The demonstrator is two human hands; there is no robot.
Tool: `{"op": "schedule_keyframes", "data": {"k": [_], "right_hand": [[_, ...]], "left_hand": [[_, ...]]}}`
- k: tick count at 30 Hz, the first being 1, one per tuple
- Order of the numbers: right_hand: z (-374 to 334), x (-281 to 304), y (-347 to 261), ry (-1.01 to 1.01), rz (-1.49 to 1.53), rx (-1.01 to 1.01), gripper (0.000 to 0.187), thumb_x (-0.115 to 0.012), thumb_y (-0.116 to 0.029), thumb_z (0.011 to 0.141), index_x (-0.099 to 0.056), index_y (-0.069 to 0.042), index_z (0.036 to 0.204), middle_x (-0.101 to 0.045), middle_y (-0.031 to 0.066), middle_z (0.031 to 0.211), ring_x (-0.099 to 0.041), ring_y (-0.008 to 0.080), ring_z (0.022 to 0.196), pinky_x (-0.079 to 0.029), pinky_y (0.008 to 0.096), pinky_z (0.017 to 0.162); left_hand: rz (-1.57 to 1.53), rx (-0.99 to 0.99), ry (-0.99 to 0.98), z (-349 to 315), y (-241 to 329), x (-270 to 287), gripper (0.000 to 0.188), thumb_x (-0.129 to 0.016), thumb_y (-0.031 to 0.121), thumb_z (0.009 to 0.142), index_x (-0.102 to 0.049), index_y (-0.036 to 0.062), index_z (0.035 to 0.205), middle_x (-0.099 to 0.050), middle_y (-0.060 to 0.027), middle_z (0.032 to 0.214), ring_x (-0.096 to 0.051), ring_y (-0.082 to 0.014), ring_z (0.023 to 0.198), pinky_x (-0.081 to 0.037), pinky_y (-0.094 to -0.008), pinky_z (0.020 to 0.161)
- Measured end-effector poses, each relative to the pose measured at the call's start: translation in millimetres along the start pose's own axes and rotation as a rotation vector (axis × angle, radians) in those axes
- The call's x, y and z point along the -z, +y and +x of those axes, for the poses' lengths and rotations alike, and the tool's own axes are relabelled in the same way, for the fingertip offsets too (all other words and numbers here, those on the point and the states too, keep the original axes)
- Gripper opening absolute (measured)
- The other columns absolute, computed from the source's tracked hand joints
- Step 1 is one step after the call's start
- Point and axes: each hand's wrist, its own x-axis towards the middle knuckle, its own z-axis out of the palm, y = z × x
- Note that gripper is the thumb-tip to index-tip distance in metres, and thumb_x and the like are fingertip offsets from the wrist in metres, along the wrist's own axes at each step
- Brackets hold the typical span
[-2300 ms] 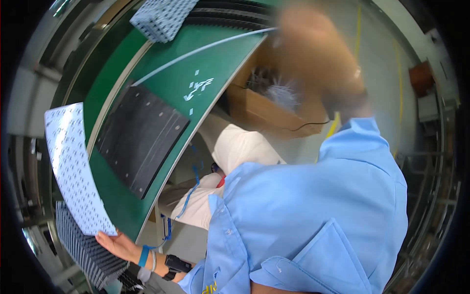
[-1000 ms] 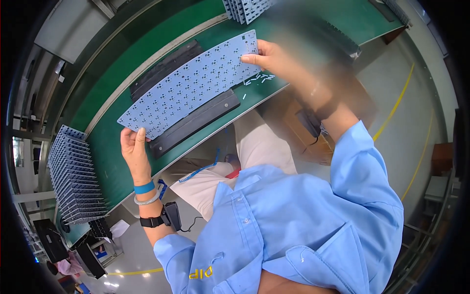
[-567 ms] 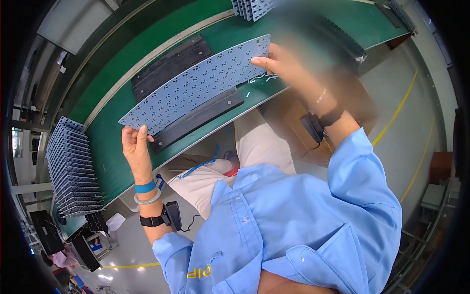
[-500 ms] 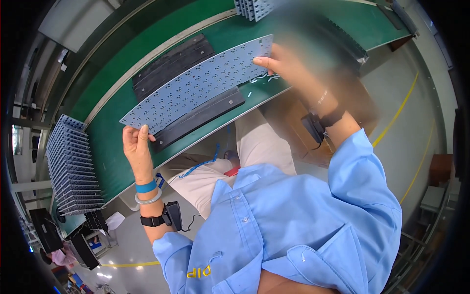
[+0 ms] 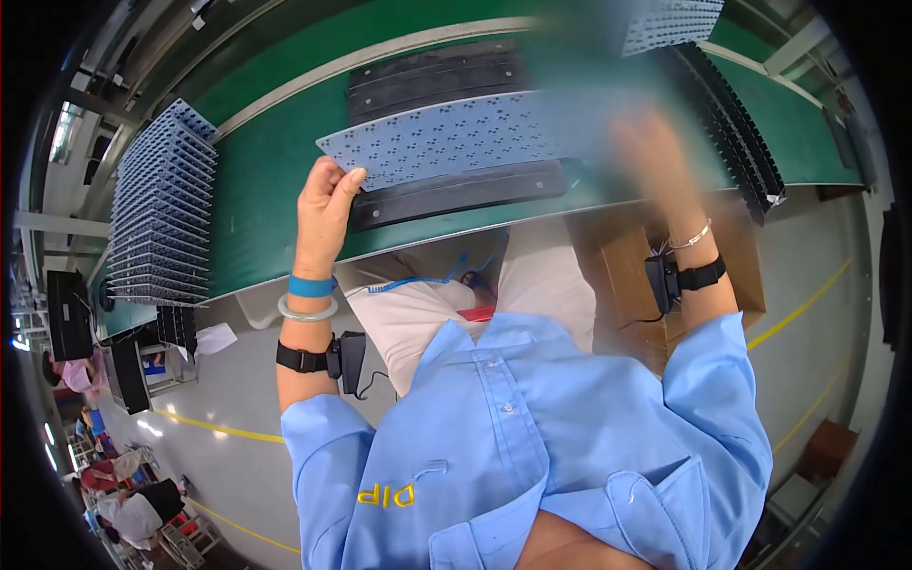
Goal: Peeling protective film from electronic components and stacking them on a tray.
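Note:
A long, pale blue-white circuit board point(image 5: 437, 142), dotted with small dark marks, is tilted up between two black bars on the green bench. My left hand point(image 5: 326, 209) is closed on its lower left corner, thumb on the near face. At the other end, my right hand point(image 5: 651, 157) is at the board, but a blur smears its fingers and that end, so its grip cannot be made out. The near black bar point(image 5: 465, 194) lies just below the board. The far black bar point(image 5: 437, 78) sits behind it.
A tall stack of similar boards point(image 5: 163, 209) stands at the left end of the green bench point(image 5: 256, 218). More boards point(image 5: 670, 24) stand at the far right, beside a black slotted rack point(image 5: 727, 128). Below the bench's right side is a cardboard box point(image 5: 617, 275).
The view has turned, so the bench and board now lie more level and farther right. My left hand keeps its hold on the board's left corner; my right hand has become blurred.

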Motion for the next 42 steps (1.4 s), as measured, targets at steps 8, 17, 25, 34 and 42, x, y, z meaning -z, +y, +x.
{"op": "schedule_keyframes", "data": {"k": [8, 17, 25, 34, 42], "right_hand": [[7, -4, -13, -0.008, -0.061, -0.088, 0.025, -0.066, -0.024, 0.083, -0.061, -0.003, 0.096, -0.058, -0.0018, 0.078, -0.045, 0.0039, 0.056, -0.037, 0.0183, 0.047], [29, -4, -40, -0.193, -0.105, -0.516, 0.032, -0.065, -0.033, 0.083, -0.059, -0.002, 0.091, -0.055, -0.0020, 0.067, -0.045, 0.0038, 0.052, -0.033, 0.0190, 0.041], [51, -10, -61, -0.057, -0.152, 0.054, 0.031, -0.062, -0.032, 0.085, -0.061, -0.004, 0.099, -0.059, -0.0011, 0.073, -0.053, 0.0056, 0.060, -0.039, 0.0201, 0.046], [78, -116, -87, -0.468, -0.127, -0.083, 0.027, -0.060, -0.031, 0.086, -0.063, -0.006, 0.096, -0.063, 0.0034, 0.081, -0.060, 0.0133, 0.072, -0.048, 0.0284, 0.061], [69, -214, -86, -0.855, -0.556, 0.300, 0.018, -0.062, -0.026, 0.081, -0.059, -0.009, 0.086, -0.061, 0.0073, 0.081, -0.058, 0.0268, 0.079, -0.045, 0.0366, 0.069]], "left_hand": [[0.040, 0.067, -0.027, 10, 14, -2, 0.016, -0.062, 0.014, 0.087, -0.057, 0.0005, 0.094, -0.053, -0.0004, 0.082, -0.049, -0.0089, 0.076, -0.043, -0.0218, 0.071], [0.550, -0.165, -0.118, 48, -16, 6, 0.023, -0.065, 0.017, 0.083, -0.057, -0.0028, 0.091, -0.050, -0.0116, 0.105, -0.051, -0.0175, 0.088, -0.043, -0.0287, 0.076], [-0.217, 0.158, 0.045, 28, 25, 7, 0.018, -0.060, 0.016, 0.087, -0.055, 0.0019, 0.097, -0.058, -0.0047, 0.088, -0.053, -0.0106, 0.075, -0.042, -0.0247, 0.062], [-0.417, -0.017, 0.625, -59, 68, 85, 0.027, -0.053, 0.018, 0.090, -0.046, 0.0017, 0.110, -0.059, -0.0065, 0.092, -0.054, -0.0110, 0.069, -0.036, -0.0243, 0.050], [-0.362, -0.013, 0.805, -130, 60, 103, 0.031, -0.055, 0.017, 0.089, -0.044, -0.0001, 0.112, -0.058, -0.0091, 0.098, -0.055, -0.0125, 0.072, -0.037, -0.0241, 0.051]]}}
